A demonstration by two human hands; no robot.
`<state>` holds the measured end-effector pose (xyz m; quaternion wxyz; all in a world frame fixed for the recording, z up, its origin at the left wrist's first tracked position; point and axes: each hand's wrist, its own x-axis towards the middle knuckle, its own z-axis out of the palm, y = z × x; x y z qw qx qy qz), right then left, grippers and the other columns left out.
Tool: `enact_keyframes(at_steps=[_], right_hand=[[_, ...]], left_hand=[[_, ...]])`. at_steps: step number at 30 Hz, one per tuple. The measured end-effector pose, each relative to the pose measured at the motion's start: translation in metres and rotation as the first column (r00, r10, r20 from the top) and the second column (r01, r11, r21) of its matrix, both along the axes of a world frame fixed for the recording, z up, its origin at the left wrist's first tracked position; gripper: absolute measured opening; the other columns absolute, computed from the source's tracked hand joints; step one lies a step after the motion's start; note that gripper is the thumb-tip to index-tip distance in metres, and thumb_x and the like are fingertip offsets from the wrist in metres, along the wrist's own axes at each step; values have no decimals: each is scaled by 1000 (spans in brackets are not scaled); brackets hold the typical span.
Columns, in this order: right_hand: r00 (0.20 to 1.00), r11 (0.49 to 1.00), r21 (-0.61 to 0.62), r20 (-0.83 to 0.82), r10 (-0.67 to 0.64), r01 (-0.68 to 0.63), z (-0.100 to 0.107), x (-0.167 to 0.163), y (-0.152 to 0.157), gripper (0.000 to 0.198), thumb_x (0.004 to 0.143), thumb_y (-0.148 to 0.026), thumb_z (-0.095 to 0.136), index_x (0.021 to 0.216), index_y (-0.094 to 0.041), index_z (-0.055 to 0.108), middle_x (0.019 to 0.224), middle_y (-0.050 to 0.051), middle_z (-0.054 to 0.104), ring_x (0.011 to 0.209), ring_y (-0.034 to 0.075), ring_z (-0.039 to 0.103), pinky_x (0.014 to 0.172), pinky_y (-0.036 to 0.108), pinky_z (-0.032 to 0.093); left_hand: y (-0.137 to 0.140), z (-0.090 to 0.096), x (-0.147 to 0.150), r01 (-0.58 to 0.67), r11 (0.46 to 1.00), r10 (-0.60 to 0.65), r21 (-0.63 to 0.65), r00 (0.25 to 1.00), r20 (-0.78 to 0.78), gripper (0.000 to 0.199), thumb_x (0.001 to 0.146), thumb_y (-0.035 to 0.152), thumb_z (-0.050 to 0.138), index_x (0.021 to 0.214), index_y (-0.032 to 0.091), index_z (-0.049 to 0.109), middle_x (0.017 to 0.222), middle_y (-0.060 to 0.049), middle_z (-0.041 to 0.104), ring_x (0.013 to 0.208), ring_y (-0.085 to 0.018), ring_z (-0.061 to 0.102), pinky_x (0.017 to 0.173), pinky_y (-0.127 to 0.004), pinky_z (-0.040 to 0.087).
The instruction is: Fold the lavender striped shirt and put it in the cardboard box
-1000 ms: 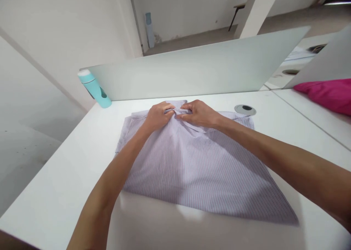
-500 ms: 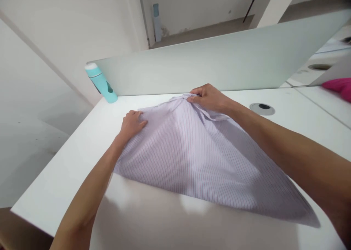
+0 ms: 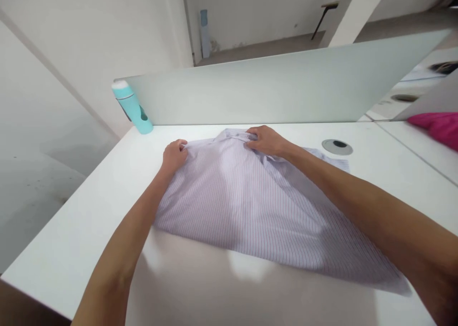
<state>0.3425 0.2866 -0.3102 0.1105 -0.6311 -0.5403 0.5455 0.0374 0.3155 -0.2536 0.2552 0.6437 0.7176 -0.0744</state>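
A pale lilac striped shirt (image 3: 229, 197) lies spread over the white desk (image 3: 107, 188), its lower edge running slantwise toward the lower right. At the shirt's upper left corner my left hand (image 3: 174, 154) is closed, with thumb and fingers pinching the cloth. My right hand (image 3: 266, 141) grips the top edge beside what looks like the collar, thumb below and fingers above. Folds fan downward from that grip. My right forearm covers part of the shirt's right side, and a bit of striped cloth shows beyond it.
A turquoise bottle (image 3: 131, 107) with a white lid stands at the desk's far left corner, against a frosted divider (image 3: 250, 92). A round cable grommet (image 3: 337, 147) is set in the desk at right. Bright pink cloth (image 3: 436, 128) lies farther right.
My right hand has lowered slightly with the shirt's top edge, which now lies flatter. My left hand has shifted up to the corner and closed on it. More cloth shows beyond my right forearm.
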Motion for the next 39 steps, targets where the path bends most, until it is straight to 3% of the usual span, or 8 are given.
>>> enact_keyframes(at_steps=[4,8,13,18,21,25,32,39], right_hand=[[999,997,55,24,-47,46,4,0,-1,29,77,-8,53,99,-13,72,92,5,71,83,18,62,76,29,46],[998,982,178,21,-60,56,4,3,7,40,75,-9,51,108,-13,74,101,8,73,90,21,64,82,31,48],[998,973,232,56,-1,-12,-12,-3,22,54,79,-13,52,130,-16,69,114,9,72,94,24,65,86,34,51],[969,983,147,235,73,-109,-38,-17,15,51,85,-20,56,134,-18,67,126,10,72,117,29,64,101,41,50],[977,954,285,213,33,-94,-43,-5,4,49,89,-30,56,133,-14,67,137,15,66,125,33,60,108,47,48],[975,892,452,201,-94,-7,-30,40,-11,50,92,-41,54,134,-16,66,140,17,62,126,36,59,109,54,47],[964,953,295,267,-16,-65,-11,103,-59,54,86,-56,63,129,-23,71,132,14,67,115,36,65,99,54,53],[952,942,291,297,75,-165,-23,91,-71,33,85,-37,64,111,-22,77,137,10,65,127,33,59,110,50,47]], left_hand=[[0,14,3,-97,994,86,42,975,207,33,79,16,55,106,19,74,72,2,57,65,-14,50,64,-28,40],[11,29,0,-104,979,51,174,957,286,34,76,16,55,103,20,74,68,4,47,59,-12,41,59,-26,35],[31,17,-18,-81,952,16,294,976,217,36,77,13,53,104,21,74,84,-1,61,77,-16,57,78,-30,50],[22,-9,-31,-95,985,91,145,995,38,31,82,14,55,106,18,74,105,-9,70,98,-22,67,100,-38,53],[13,-13,-37,-114,993,115,38,993,-26,30,86,20,59,112,17,73,113,-12,72,107,-25,68,105,-40,52],[10,1,-44,-104,992,110,79,990,-84,38,91,31,59,124,15,70,127,-16,67,115,-27,67,108,-42,51],[-6,35,-32,174,974,-156,146,980,-123,38,92,35,56,126,22,67,131,-14,63,120,-30,63,108,-48,51],[-29,24,62,573,819,-573,27,816,72,27,95,28,54,117,21,68,130,-11,68,127,-29,59,115,-47,43]])
